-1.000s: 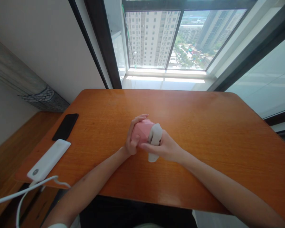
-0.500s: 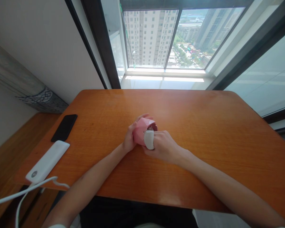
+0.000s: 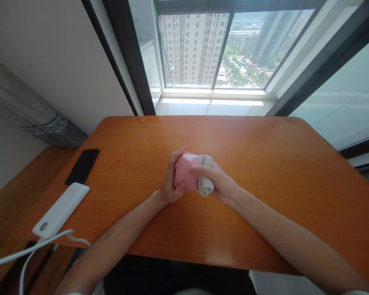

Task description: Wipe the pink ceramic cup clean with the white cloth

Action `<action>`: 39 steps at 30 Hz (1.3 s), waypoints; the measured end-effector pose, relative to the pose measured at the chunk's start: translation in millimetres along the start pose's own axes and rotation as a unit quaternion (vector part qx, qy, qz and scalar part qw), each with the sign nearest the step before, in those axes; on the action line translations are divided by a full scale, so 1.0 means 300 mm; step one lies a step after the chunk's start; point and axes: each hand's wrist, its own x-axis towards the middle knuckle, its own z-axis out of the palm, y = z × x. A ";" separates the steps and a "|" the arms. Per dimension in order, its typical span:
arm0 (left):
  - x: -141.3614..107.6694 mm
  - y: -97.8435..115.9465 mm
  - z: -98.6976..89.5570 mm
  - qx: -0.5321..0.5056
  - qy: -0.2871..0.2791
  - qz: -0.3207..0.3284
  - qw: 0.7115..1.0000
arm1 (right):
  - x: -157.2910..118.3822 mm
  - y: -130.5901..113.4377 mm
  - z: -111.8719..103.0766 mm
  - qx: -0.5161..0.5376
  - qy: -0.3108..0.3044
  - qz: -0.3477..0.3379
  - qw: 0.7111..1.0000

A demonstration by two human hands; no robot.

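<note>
Left grip (image 3: 169, 183), pink object (image 3: 186, 174) within

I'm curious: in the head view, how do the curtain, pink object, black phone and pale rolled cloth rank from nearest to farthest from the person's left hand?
From the left hand:
1. Pink object: in its grasp.
2. Pale rolled cloth: just right of the pink object.
3. Black phone: left side of the table.
4. Curtain: beyond the table's left edge.
</note>
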 end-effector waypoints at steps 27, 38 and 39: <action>-0.001 0.005 0.010 -0.226 0.027 -0.204 0.952 | 0.013 0.058 -0.082 -0.522 -0.063 -0.331 0.783; -0.003 -0.003 0.006 -0.190 -0.031 -0.116 0.974 | -0.017 0.000 0.010 0.102 0.034 0.008 0.994; -0.003 -0.005 0.005 -0.185 -0.035 -0.118 0.975 | -0.014 0.005 0.011 0.121 0.043 0.018 0.992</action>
